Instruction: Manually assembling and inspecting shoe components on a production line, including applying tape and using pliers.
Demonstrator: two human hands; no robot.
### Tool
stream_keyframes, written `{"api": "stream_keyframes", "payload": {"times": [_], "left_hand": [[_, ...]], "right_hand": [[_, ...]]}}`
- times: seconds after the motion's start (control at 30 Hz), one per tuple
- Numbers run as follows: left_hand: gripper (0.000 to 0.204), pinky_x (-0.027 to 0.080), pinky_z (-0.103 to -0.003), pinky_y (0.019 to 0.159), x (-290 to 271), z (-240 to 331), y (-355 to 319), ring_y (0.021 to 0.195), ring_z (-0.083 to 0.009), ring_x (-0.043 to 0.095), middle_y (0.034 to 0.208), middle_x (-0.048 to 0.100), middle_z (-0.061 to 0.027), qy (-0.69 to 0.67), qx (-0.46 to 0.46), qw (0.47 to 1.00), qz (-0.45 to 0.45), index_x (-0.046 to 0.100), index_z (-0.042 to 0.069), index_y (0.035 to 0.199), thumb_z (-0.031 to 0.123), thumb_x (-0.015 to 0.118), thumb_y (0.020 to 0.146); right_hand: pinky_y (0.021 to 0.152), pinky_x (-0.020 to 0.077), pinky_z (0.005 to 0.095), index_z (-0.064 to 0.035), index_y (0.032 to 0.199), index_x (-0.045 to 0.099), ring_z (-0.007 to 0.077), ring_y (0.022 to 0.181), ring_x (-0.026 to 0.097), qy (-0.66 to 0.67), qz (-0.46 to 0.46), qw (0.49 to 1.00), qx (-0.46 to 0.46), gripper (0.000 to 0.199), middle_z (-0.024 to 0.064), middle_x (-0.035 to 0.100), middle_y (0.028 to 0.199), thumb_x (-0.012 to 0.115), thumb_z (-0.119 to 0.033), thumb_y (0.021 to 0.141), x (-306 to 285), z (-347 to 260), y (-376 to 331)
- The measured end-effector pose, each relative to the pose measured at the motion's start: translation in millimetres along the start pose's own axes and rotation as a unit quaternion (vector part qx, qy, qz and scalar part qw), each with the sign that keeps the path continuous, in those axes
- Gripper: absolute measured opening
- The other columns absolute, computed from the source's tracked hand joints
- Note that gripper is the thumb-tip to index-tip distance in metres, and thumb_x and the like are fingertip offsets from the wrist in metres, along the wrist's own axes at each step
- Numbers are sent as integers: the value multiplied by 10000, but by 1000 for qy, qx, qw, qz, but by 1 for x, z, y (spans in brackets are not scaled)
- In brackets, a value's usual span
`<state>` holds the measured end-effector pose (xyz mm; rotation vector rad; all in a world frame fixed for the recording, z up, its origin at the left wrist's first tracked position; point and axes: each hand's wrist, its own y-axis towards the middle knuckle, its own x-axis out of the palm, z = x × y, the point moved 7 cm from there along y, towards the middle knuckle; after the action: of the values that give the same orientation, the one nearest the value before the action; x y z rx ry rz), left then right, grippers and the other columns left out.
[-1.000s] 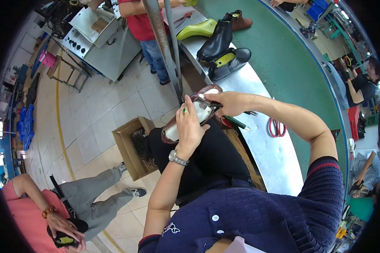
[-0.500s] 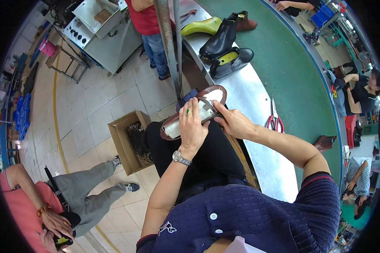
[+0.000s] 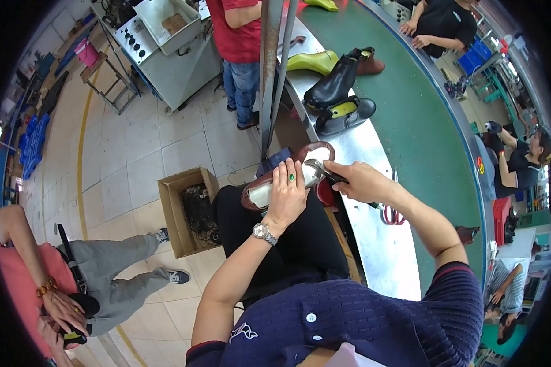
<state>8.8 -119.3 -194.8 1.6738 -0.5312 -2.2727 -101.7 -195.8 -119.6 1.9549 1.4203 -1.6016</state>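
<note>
Stretching from far to right, a long green table (image 3: 419, 122) is edged on its near side by a shiny metal strip (image 3: 382, 251). On the left, a cardboard box (image 3: 168, 214) is set on the floor, and dark scraps (image 3: 197, 211) are held in it. At the far end of the strip, a black boot (image 3: 332, 82), a yellow-green shoe form (image 3: 314, 62) and a black shoe (image 3: 352, 119) are gathered close together.

Near the middle, a brown shoe (image 3: 319, 153) is held sole up across the lap, its toe and heel lying to the far right and near left. By the left hand (image 3: 286, 196) it is grasped, with the fingers laid across the white bottom. Dark handles are clenched in the right hand (image 3: 367, 182); by it, pincers (image 3: 326, 170) are brought to the bottom of the shoe, toward its far end. Whether leather is pinched in the tool cannot be told. Beside the right forearm, red-handled scissors (image 3: 393, 215) are left lying on the strip.

As judged from the shoe, the work is partly done: brown leather is seen drawn around the rim, while the white bottom is left uncovered. Under the fingers, the rim is hidden, so its state cannot be told.
</note>
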Motion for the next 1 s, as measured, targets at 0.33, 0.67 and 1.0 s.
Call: {"api": "stream_keyframes", "payload": {"times": [0.33, 0.67, 1.0], "left_hand": [[749, 362, -495, 1052, 8, -1, 1, 1222, -458, 455, 1346, 436, -341, 22, -11, 1000, 1, 362, -137, 1360, 194, 702, 780], [576, 331, -456, 1089, 2, 7, 6, 1249, -440, 458, 1326, 445, -367, 71, -11, 997, -32, 431, -176, 1298, 147, 564, 841], [546, 339, -466, 1082, 1, 14, 6, 1237, -446, 461, 1336, 433, -358, 75, -12, 997, -14, 455, -182, 1271, 127, 563, 835]], "right_hand": [[615, 510, 397, -60, 1446, 317, 339, 592, 632, -47, 150, 987, -47, 583, 193, 616, 680, 562, -145, 925, 2, 16, 33], [726, 483, 518, -140, 1458, 294, 464, 791, 632, 166, 106, 979, 50, 608, 265, 660, 839, 562, -226, 919, -4, 25, 27], [707, 497, 482, -124, 1431, 358, 422, 722, 641, 131, 183, 974, 42, 574, 245, 653, 807, 580, -185, 905, -2, 23, 28]]}}
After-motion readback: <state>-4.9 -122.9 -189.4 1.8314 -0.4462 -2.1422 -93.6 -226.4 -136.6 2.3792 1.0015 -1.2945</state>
